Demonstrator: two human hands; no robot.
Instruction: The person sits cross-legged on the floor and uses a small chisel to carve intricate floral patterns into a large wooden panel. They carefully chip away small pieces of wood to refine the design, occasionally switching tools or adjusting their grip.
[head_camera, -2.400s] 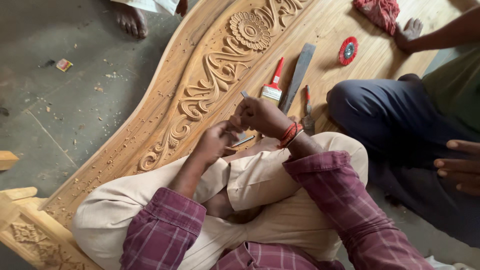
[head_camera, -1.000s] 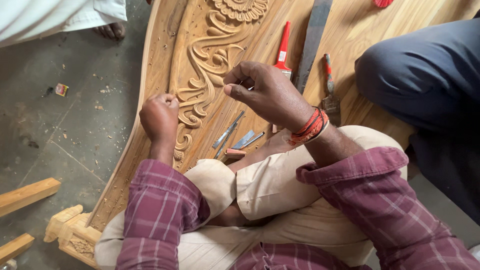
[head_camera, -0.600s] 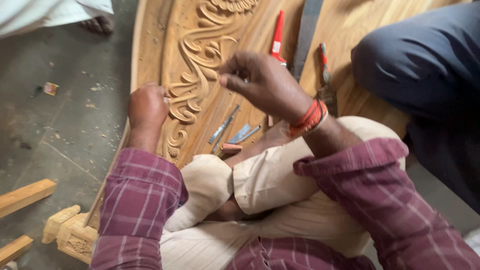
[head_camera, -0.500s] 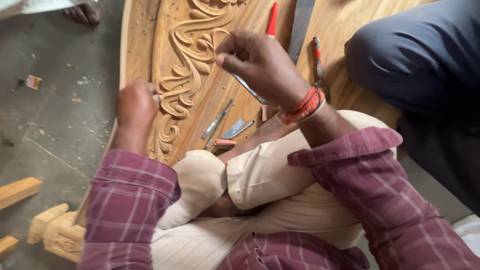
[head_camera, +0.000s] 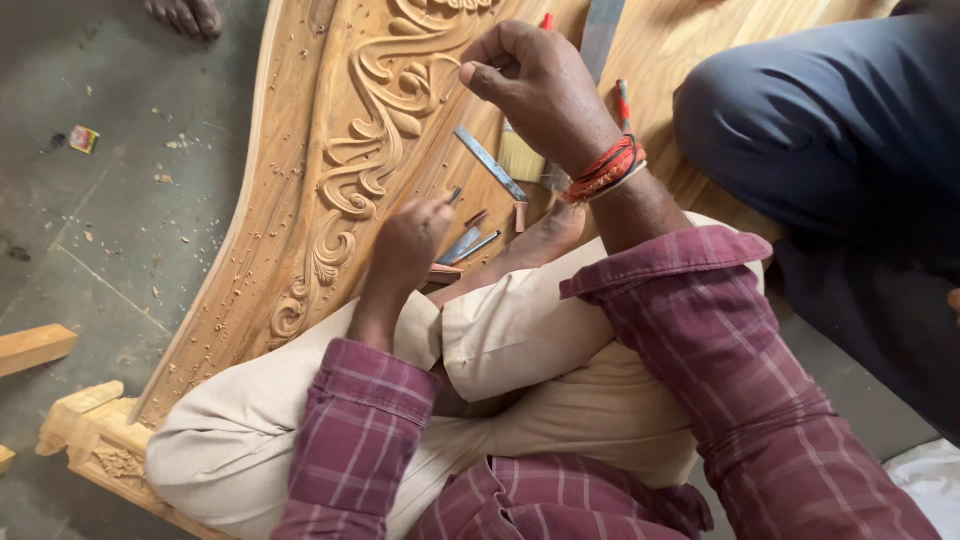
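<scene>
Here your right hand (head_camera: 545, 90) is raised over the carved wooden panel (head_camera: 345, 160), thumb and forefinger pinched together at the tip, the other fingers curled in. Whether anything thin sits in that pinch, you cannot tell from this view. Just below the pinch, under your palm, a flat steel chisel (head_camera: 490, 163) lies slanting on the wood, apart from the fingers. Beside it, toward your wrist, a small brush (head_camera: 520, 160) with pale bristles rests on the panel. Red threads (head_camera: 605, 170) circle that wrist.

Your left hand (head_camera: 410, 245) is lower and nearer your knee, fingers folded loosely closed with the knuckles up. A short dark tool tip (head_camera: 455, 195) shows at its fingertips, seemingly held; how firmly is hidden. Just to the right of that hand, several small chisels (head_camera: 468, 243) lie together on the wood, close to your bare foot (head_camera: 545, 235).

The scrollwork relief runs past both hands on their left side, with wood chips scattered along the panel's edge. Another person's knee in dark blue trousers (head_camera: 790, 130) sits well to the right of your raised hand.
</scene>
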